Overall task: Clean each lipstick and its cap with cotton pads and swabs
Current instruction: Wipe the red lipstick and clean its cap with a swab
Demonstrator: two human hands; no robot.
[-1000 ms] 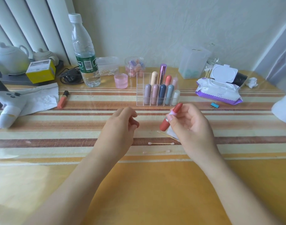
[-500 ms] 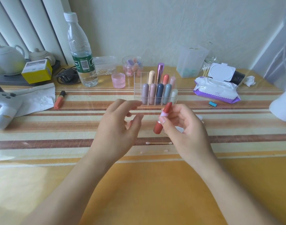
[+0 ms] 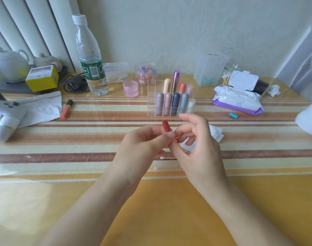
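L hand [image 3: 139, 146] and R hand [image 3: 197, 146] both pinch the red lipstick [image 3: 165, 126] mid-table [image 3: 54, 201], fingers curled round its lower body, only the rounded top showing. Long axis is near upright, top tipped toward the far edge and the clear organiser [image 3: 170, 113] (a cap pull would prob. run along that line). A cotton swab [image 3: 162, 158] lies below the hands, and a cotton pad [image 3: 216, 134] is beside the R hand.

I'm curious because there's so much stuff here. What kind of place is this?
Probably a table at home, set up for makeup: a clear organizer of lipsticks, a wet wipes pack and a teapot.
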